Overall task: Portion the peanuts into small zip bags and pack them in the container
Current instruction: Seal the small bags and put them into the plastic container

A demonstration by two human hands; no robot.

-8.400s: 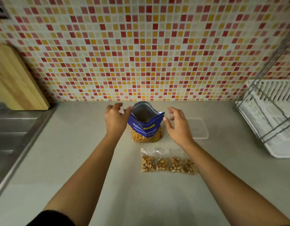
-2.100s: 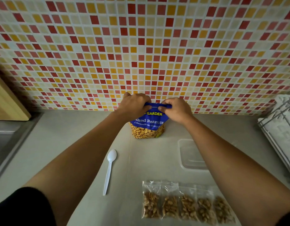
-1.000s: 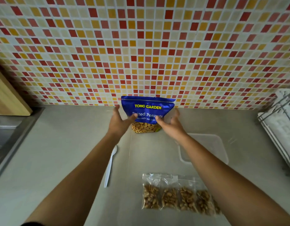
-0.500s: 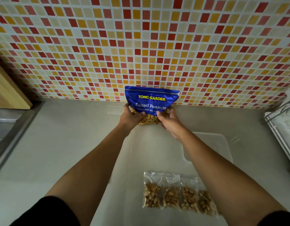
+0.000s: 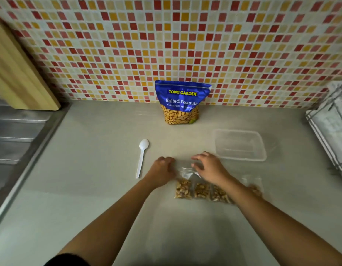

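A blue salted-peanuts bag (image 5: 182,100) stands closed against the tiled wall. Several small zip bags (image 5: 200,191) filled with peanuts lie in a row on the counter near me. My left hand (image 5: 161,170) has curled fingers at the top left corner of the leftmost small bag. My right hand (image 5: 209,167) curls over the clear tops of the same row, and its forearm hides part of the bags on the right. The clear plastic container (image 5: 240,144) sits empty beyond my right hand. A white plastic spoon (image 5: 141,158) lies left of my left hand.
A steel sink (image 5: 16,135) is set into the counter at the left, with a wooden board (image 5: 18,73) leaning on the wall behind it. A white dish rack (image 5: 333,131) stands at the right edge. The grey counter (image 5: 93,169) runs to the tiled wall.
Both hands let go of the blue peanut bag, which now stands against the wall, and drew back to the tops of the small zip bags. The spoon is uncovered again.
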